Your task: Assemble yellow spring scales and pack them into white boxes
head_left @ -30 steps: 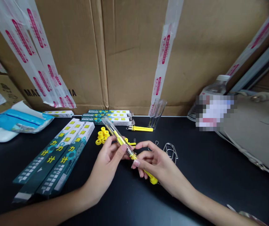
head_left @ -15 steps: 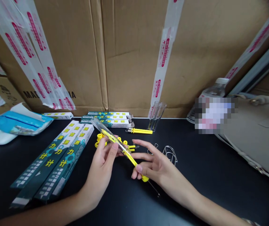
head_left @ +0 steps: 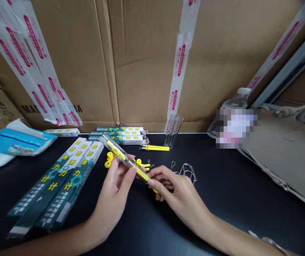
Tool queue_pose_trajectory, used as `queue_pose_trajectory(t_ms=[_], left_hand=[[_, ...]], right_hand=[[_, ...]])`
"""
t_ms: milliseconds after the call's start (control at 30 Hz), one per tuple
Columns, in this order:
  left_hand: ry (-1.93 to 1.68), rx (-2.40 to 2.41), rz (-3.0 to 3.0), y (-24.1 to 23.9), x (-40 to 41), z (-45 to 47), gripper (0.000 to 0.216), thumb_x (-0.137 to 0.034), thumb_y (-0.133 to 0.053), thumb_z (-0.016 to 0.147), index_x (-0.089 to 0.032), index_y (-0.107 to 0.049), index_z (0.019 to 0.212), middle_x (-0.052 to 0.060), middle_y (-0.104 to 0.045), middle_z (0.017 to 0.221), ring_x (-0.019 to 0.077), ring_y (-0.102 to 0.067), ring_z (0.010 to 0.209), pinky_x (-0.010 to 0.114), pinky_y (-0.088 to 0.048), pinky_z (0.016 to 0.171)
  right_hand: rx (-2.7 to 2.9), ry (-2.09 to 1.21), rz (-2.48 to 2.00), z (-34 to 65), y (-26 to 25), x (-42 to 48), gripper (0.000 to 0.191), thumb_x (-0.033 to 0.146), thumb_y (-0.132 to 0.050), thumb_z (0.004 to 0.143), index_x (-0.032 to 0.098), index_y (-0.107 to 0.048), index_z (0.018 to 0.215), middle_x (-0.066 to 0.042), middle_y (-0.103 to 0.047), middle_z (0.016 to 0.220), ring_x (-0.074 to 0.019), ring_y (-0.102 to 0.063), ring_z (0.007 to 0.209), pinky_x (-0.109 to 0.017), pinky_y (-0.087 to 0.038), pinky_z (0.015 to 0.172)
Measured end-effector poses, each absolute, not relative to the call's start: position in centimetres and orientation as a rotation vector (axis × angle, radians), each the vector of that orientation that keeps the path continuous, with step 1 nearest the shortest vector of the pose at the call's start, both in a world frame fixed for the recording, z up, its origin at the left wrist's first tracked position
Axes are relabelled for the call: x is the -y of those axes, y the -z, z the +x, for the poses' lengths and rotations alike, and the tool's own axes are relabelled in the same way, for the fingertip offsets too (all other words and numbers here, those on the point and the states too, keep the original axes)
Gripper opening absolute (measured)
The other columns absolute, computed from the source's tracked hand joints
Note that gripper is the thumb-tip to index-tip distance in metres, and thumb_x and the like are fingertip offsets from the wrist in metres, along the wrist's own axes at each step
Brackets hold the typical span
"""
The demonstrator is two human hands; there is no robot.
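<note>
My left hand (head_left: 119, 186) is closed round a clear plastic tube (head_left: 104, 139), which slants from upper left to lower right. Most of a yellow spring-scale rod (head_left: 143, 175) lies inside the tube. At the tube's lower end, my right hand (head_left: 172, 186) pinches the rod, with a bit of its yellow end showing below the fingers. Behind the hands lie several yellow caps (head_left: 110, 156), some small yellow pieces and thin springs (head_left: 152, 165). Metal wire hooks (head_left: 188, 171) rest beyond my right hand, partly hidden by it.
Several printed spring-scale boxes (head_left: 58, 181) lie at left, with more boxes (head_left: 120, 137) at the back. Two clear tubes (head_left: 174, 131) stand near a yellow rod assembly (head_left: 156, 148). A blue packet (head_left: 19, 138), a bottle (head_left: 244, 91) and a beige bag (head_left: 288, 156) flank the black table (head_left: 208, 217).
The yellow rod has slid further up into the clear tube. My right hand has moved up and left, nearer the tube's lower end. The view has shifted slightly.
</note>
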State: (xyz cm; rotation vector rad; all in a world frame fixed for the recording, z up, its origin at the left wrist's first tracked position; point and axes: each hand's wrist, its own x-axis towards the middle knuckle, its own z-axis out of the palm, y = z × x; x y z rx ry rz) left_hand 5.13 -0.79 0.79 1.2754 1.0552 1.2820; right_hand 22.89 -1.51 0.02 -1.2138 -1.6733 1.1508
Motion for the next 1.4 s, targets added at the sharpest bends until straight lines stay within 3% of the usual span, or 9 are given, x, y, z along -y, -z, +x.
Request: queue_pose_trajectory(t_ms=[100, 233, 367, 533, 800, 1033, 1133, 1233, 1400], left_hand=[[-1.291, -1.061, 1.29, -0.8, 1.0, 5.1, 0.04, -0.049, -0.064, 0.09, -0.023, -0.051, 0.119, 0.006, -0.07, 0.116, 0.0215, -0.066, 0.11, 0.031, -0.051, 0.096], [-1.284, -1.062, 1.303, -0.8, 0.8, 5.1, 0.037, -0.048, -0.062, 0.092, -0.023, -0.052, 0.118, 0.004, -0.072, 0.104, 0.0202, -0.069, 0.099, 0.032, -0.051, 0.093], [-1.278, -1.059, 1.284, -0.8, 0.6, 5.2, 0.04, -0.05, -0.063, 0.09, -0.023, -0.052, 0.118, 0.003, -0.071, 0.098, 0.0198, -0.069, 0.093, 0.032, -0.052, 0.09], [-1.284, -1.064, 1.248, -0.7, 0.5, 5.1, 0.043, -0.052, -0.066, 0.088, -0.023, -0.053, 0.117, 0.002, -0.071, 0.1, 0.0205, -0.069, 0.095, 0.032, -0.053, 0.088], [-1.3, -1.079, 1.25, -0.8, 0.5, 5.2, 0.044, -0.052, -0.067, 0.087, -0.023, -0.054, 0.118, 0.002, -0.071, 0.102, 0.021, -0.068, 0.099, 0.031, -0.053, 0.089], [-1.303, -1.082, 1.267, -1.0, 0.8, 5.2, 0.041, -0.05, -0.066, 0.088, -0.023, -0.054, 0.117, 0.002, -0.072, 0.096, 0.0201, -0.069, 0.093, 0.031, -0.054, 0.087], [-1.295, -1.087, 1.282, -0.8, 0.9, 5.1, 0.04, -0.05, -0.064, 0.09, -0.024, -0.053, 0.118, 0.001, -0.071, 0.096, 0.0194, -0.069, 0.091, 0.032, -0.052, 0.089], [-1.289, -1.085, 1.296, -0.6, 0.9, 5.1, 0.039, -0.049, -0.062, 0.091, -0.024, -0.052, 0.119, 0.002, -0.07, 0.101, 0.0184, -0.068, 0.092, 0.031, -0.052, 0.091], [-1.313, -1.079, 1.274, -0.6, 0.7, 5.2, 0.039, -0.048, -0.064, 0.09, -0.024, -0.053, 0.118, 0.001, -0.071, 0.101, 0.0181, -0.068, 0.092, 0.03, -0.053, 0.089]], right_hand=[[1.63, -1.237, -1.195, 22.9, 0.1, 1.5, 0.021, 0.042, -0.058, 0.095, 0.021, -0.061, 0.101, 0.001, -0.065, 0.074, -0.0114, -0.058, 0.053, -0.025, -0.048, 0.054], [1.465, -1.41, -1.091, 22.8, 0.3, 1.3, 0.027, 0.046, -0.067, 0.089, 0.02, -0.06, 0.093, 0.002, -0.063, 0.073, -0.0108, -0.056, 0.056, -0.024, -0.047, 0.054], [1.326, -1.466, -1.033, 22.6, -0.1, 1.2, 0.035, 0.042, -0.084, 0.073, 0.02, -0.057, 0.083, 0.004, -0.061, 0.075, -0.0107, -0.059, 0.063, -0.024, -0.049, 0.061], [1.213, -1.555, -0.929, 22.5, -0.5, 1.4, 0.051, 0.034, -0.093, 0.061, 0.023, -0.057, 0.096, 0.003, -0.064, 0.085, -0.0138, -0.063, 0.081, -0.027, -0.053, 0.08], [1.174, -1.585, -0.933, 22.6, 0.1, 1.1, 0.047, 0.036, -0.088, 0.069, 0.022, -0.057, 0.1, 0.003, -0.072, 0.078, -0.0122, -0.065, 0.068, -0.027, -0.052, 0.075], [1.492, -1.261, -1.197, 22.8, -0.1, 1.4, 0.018, 0.035, -0.073, 0.084, 0.021, -0.063, 0.09, 0.0, -0.074, 0.075, -0.0154, -0.065, 0.065, -0.027, -0.048, 0.067], [1.63, -1.17, -1.228, 22.8, -0.2, 1.6, 0.015, 0.036, -0.065, 0.091, 0.022, -0.063, 0.09, 0.002, -0.069, 0.068, -0.013, -0.057, 0.054, -0.025, -0.042, 0.059], [1.68, -1.12, -1.184, 22.7, 0.2, 1.8, 0.016, 0.038, -0.058, 0.096, 0.022, -0.061, 0.095, 0.005, -0.059, 0.062, -0.0135, -0.055, 0.058, -0.025, -0.039, 0.06], [1.709, -1.117, -1.132, 22.7, 0.8, 1.8, 0.016, 0.038, -0.054, 0.099, 0.023, -0.057, 0.099, 0.003, -0.057, 0.075, -0.0138, -0.051, 0.066, -0.024, -0.038, 0.061]])
